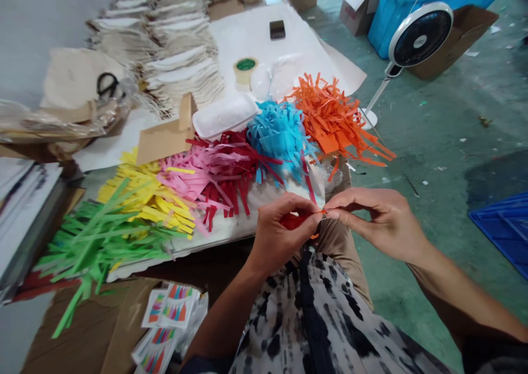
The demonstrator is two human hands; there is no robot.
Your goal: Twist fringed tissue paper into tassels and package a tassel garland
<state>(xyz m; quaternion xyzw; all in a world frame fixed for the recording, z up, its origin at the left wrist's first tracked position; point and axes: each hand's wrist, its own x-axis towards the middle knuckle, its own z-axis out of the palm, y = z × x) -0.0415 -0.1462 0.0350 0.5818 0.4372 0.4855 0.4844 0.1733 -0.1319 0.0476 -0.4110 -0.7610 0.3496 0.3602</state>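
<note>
My left hand [282, 223] is closed in a pinch, with a piece of red paper [291, 221] showing inside the curl of its fingers. My right hand [377, 220] pinches a small orange bit [323, 212] and what looks like a thin pale thread, right at the left fingertips. Both hands meet above my lap, just off the table's front edge. Piles of fringed paper strips lie close by: orange [330, 115], light blue [278, 135], dark red [231, 190], pink [193, 173], yellow [148, 192] and green [99, 236].
Stacks of off-white cloth [181, 55] cover the back left. A tape roll [246, 71], a white plastic tray [225, 115], cardboard [163, 140] and a phone-like dark object [277, 29] rest on the table. A fan [421, 38] stands right; printed cards [169, 319] lie below.
</note>
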